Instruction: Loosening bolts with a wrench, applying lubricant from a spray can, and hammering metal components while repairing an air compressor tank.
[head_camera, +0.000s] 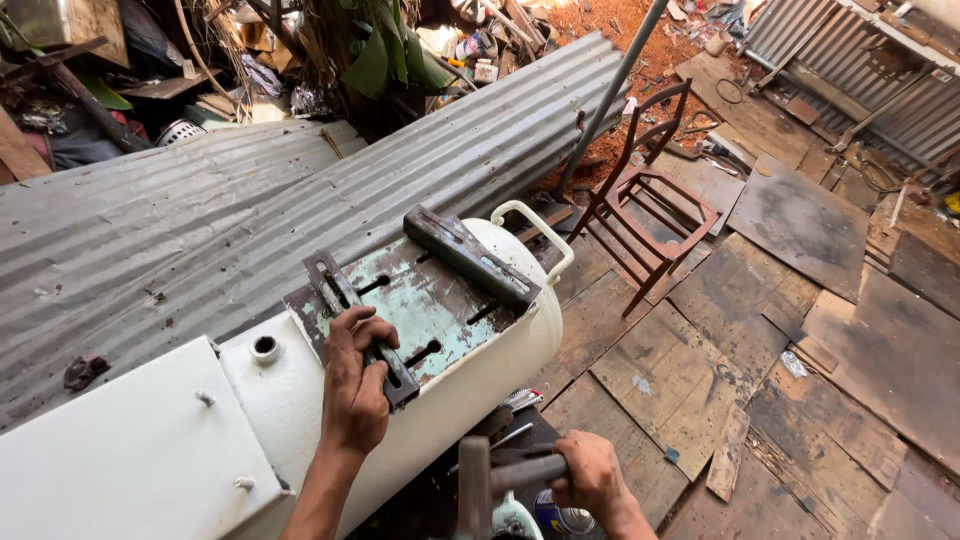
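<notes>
head | left hand (355, 385) on 1 of 2 slotted bars (358, 326) | right hand (592, 480) grips 1 handle (525, 472)

Only the person's two forearms and hands show up here, nothing above that. Both arms are bare, no sleeves in sight. No gloves, no watch, no rings or bands on the left hand (355, 385) or the right hand (592, 480). Knuckles and fingers look grimy, smudged with dark dirt.

Glossy white-painted metal tank (480, 390), flaking rusty steel plate (420, 300), and seemingly weathered wooden floor boards (680, 370).
</notes>
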